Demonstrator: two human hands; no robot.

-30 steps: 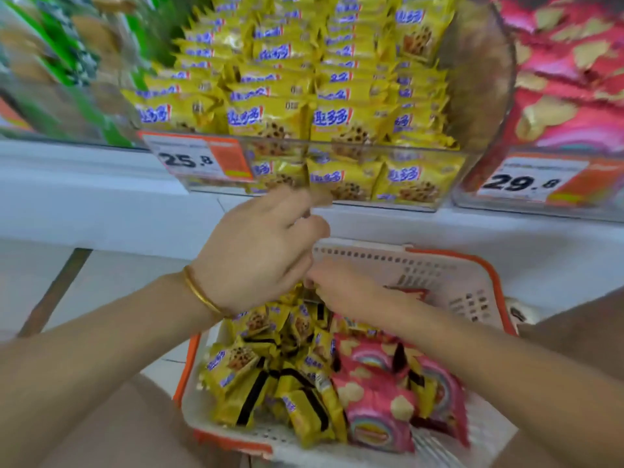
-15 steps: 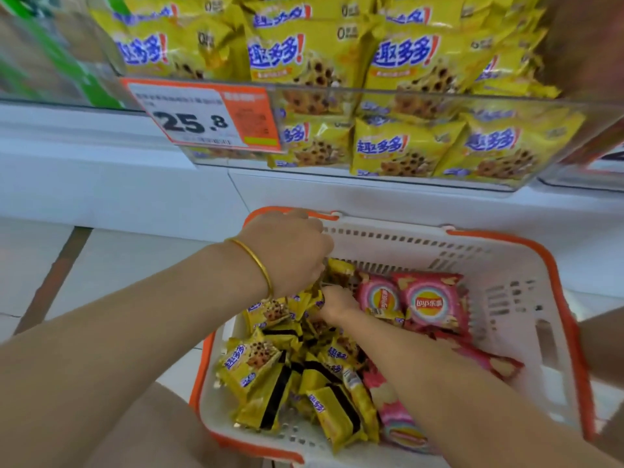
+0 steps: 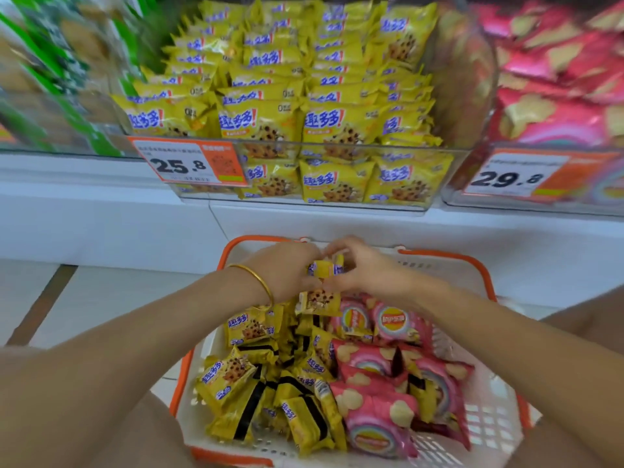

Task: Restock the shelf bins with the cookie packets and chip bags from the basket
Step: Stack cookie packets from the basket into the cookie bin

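I'm looking at a shop aisle: a white shelf ledge [image 3: 101, 204] carries clear bins, and a white, orange-rimmed basket [image 3: 449, 261] sits low in front of it over pale floor tiles [image 3: 101, 298]. The cookie bin [image 3: 452, 153], tagged 25.8 [image 3: 187, 162], is heaped with yellow packets nearly to its front wall. The chip bin [image 3: 574, 152] to its right, tagged 29.8 [image 3: 513, 177], holds pink bags. To the left is a bin of green packs, too blurred to read. In the basket, loose cookie packets [image 3: 270, 393] fill the left half and chip bags [image 3: 378, 400] the right. I judge the step in hand to be gathering: the held cookie packets [image 3: 326, 267] sit between the two hands at the basket's far edge, just above the pile, with one packet dangling below the grip. The left hand [image 3: 287, 271], with a gold bangle [image 3: 256, 280] on its wrist, shows its back to the camera and curls its fingers round the bunch. The right hand [image 3: 361, 268] meets it from the other side, thumb and fingers pinching the top packet. Both forearms reach forward and converge over the basket. The next move calls for lifting the bunch clear of the rim, up past the ledge, and dropping it over the cookie bin's front wall. With the bin this full, I'd place the packets towards the back so that none slide out.
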